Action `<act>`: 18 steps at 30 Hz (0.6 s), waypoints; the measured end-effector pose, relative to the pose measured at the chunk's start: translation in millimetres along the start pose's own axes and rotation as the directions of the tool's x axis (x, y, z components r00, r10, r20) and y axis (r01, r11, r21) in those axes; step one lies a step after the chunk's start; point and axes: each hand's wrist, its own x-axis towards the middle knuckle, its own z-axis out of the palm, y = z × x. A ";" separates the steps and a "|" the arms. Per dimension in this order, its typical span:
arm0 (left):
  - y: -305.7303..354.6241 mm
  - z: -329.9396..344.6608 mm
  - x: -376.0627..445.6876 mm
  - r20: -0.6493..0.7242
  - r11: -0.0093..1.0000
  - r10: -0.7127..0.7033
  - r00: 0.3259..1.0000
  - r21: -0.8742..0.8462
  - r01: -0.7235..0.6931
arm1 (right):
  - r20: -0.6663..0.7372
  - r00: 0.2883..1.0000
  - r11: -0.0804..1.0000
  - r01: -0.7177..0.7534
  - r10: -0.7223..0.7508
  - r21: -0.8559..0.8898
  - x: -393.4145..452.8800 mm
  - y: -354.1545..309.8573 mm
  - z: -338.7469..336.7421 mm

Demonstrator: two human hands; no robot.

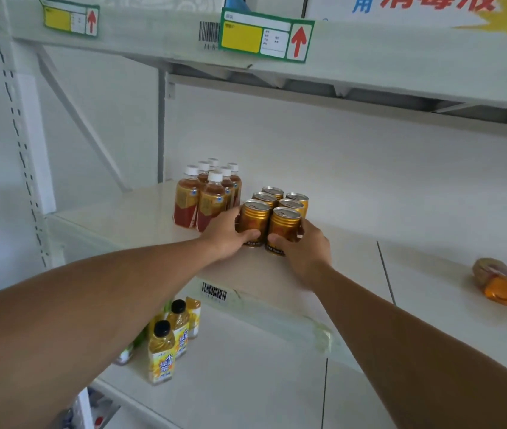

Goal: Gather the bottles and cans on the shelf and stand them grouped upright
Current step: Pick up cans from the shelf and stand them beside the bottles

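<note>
Several gold cans [277, 202] stand upright in two rows on the middle shelf [354, 261]. My left hand [229, 232] grips the front left can [253, 219]. The front right can [283, 227] is held by my right hand [303, 252]. Just left of the cans, several tea bottles with white caps [207, 193] stand upright in a tight group. One orange bottle [500, 281] lies on its side far to the right on the same shelf.
An upper shelf [370, 57] with yellow and green price tags [266, 37] hangs overhead. On the lower shelf [246, 366] stand yellow bottles with black caps [165, 348]. A perforated upright post [20, 144] runs down the left side.
</note>
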 end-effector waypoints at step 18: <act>-14.1 10.3 5.2 0.027 0.990 -0.053 0.998 0.133 0.049 | 0.040 0.999 0.976 0.020 -0.012 -0.215 0.3 14.1 14.2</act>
